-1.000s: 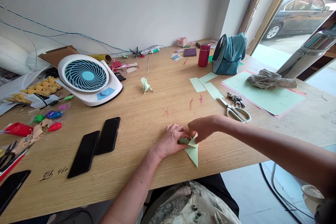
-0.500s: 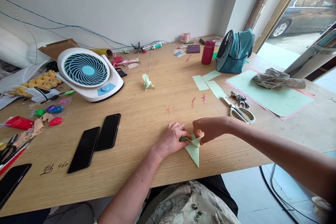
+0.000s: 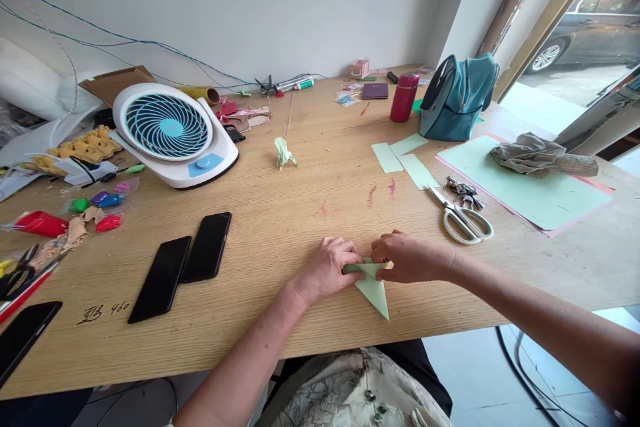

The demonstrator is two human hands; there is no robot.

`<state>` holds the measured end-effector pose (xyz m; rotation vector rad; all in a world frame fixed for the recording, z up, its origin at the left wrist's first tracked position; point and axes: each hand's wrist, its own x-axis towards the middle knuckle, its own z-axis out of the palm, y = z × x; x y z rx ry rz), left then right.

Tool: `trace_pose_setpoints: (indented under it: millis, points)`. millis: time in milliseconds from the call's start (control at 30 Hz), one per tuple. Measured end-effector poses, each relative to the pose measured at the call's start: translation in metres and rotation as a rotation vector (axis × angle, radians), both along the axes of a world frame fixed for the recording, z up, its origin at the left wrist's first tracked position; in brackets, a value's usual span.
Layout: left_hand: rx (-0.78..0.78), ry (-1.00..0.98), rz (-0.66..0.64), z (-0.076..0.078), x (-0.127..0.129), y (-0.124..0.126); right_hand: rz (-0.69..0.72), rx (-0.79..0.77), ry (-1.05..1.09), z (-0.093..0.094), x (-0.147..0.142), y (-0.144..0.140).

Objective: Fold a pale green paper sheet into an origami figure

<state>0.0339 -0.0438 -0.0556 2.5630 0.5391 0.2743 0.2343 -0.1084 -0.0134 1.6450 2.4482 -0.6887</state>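
A pale green folded paper (image 3: 373,290) lies near the front edge of the table, its pointed lower end toward me. My left hand (image 3: 327,268) is closed on its left side, thumb and fingers pinching the fold. On the other side, my right hand (image 3: 405,257) grips the right end of the upper fold, its fingers curled. Part of the paper is hidden under the fingers. Farther back stands a small folded pale green paper figure (image 3: 284,153).
White-handled scissors (image 3: 467,221) and keys (image 3: 465,193) lie right of my hands, near green paper strips (image 3: 417,171) and large sheets (image 3: 530,193). Two phones (image 3: 207,247) lie left, before a fan (image 3: 173,133). A red bottle (image 3: 404,99) and blue backpack (image 3: 457,100) stand behind.
My right hand has turned and lowered beside the paper, and the upper fold now lies flatter and straighter. My left hand keeps its hold. The view has shifted slightly.
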Motion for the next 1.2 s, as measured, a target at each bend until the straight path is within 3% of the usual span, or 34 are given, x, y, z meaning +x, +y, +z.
trace_pose_setpoints:
  millis: [400, 633, 867, 1200]
  points:
    - [0.024, -0.040, 0.091, -0.005, -0.008, -0.001, -0.091, 0.157, 0.051, -0.012, 0.001, -0.015]
    - [0.093, -0.027, 0.051, 0.001, -0.021, 0.005, -0.004, 0.202, 0.094, -0.012, -0.005, -0.015]
    - [0.112, -0.074, 0.067, -0.001, -0.033, 0.005, -0.010, 0.214, 0.084, -0.011, -0.005, -0.016]
    - [0.068, -0.100, 0.174, -0.004, -0.040, 0.006, -0.119, 0.314, 0.098, -0.025, -0.015, -0.021]
